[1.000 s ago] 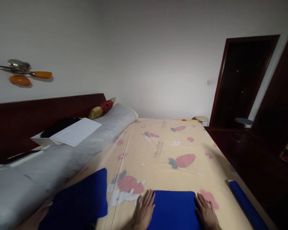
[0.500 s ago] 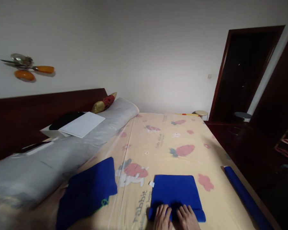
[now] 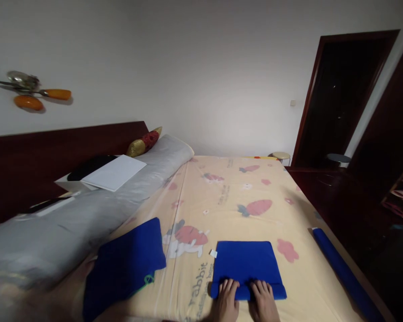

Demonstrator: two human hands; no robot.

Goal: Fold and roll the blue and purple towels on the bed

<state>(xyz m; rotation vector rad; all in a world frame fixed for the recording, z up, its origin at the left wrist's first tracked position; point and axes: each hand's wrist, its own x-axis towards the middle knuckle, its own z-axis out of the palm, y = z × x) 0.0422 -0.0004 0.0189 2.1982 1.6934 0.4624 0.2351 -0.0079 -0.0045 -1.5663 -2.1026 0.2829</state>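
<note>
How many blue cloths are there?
3: a flat blue cloth with green cord at left; a partly rolled blue cloth under the left hand and right hand; a long blue roll, likely cloth, at right. More may be hidden.

Matt blue cloth [image 3: 245,258], smooth wooden headboard [image 3: 53,145]

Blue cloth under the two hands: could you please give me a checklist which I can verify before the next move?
1. Left hand on rolled near edge: ok, fingers over it.
2. Right hand on same edge: ok.
3. Far part of blue cloth flat: ok, no fold seen.
4. White tag tucked in: not ok, shows beyond the left edge.
5. Other blue cloth apart: ok, bedsheet between.
6. Roll tight inside: cannot tell, hidden.
</note>
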